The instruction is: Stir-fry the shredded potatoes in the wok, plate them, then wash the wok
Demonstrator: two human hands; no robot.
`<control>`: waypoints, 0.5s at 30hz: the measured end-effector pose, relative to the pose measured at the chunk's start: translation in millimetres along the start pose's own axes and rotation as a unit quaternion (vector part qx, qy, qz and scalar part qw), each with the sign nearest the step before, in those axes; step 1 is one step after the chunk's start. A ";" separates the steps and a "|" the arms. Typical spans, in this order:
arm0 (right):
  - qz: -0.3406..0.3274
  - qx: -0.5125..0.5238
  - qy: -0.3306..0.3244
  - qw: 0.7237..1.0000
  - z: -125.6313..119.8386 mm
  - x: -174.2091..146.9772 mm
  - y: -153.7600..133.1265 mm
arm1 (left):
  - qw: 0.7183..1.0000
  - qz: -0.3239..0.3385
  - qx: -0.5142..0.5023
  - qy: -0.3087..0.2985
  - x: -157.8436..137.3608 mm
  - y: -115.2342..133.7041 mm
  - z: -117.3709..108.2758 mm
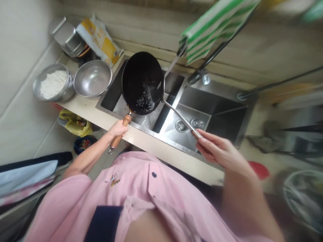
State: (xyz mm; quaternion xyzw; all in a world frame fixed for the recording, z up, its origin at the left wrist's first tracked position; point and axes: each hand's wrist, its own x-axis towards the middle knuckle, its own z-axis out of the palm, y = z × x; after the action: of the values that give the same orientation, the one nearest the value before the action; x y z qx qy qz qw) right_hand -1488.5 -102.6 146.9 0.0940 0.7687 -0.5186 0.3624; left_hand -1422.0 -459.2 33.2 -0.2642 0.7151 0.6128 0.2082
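My left hand (pixel 118 129) is wrapped round the wooden handle of a black wok (pixel 141 72), which is held over the left basin of a steel double sink (pixel 174 116). A little water glistens in the lower part of the wok. My right hand (pixel 214 148) grips the long metal handle of a spatula (pixel 180 116). The spatula's head end is at the wok's right rim; its exact shape is hard to make out. A faucet (pixel 203 76) stands behind the sink.
Left of the sink are a steel bowl (pixel 93 79), a pot of white flour-like powder (pixel 55 84) and a yellow-white bag (pixel 101 40). A green-striped cloth (pixel 214 28) hangs above. Below the counter's left edge is a yellow bag-lined bin (pixel 77 122).
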 end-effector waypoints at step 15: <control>-0.187 -0.184 -0.020 0.965 26.8 66.1 -9.5 | 0.936 0.020 0.296 0.187 -41.8 39.8 -58.5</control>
State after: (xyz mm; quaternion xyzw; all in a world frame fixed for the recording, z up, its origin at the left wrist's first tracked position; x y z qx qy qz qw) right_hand -1528.7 -145.3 105.3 -0.1301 0.8473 -0.4290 0.2849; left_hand -1413.3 -507.4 99.2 -0.2857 0.8955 0.3168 0.1270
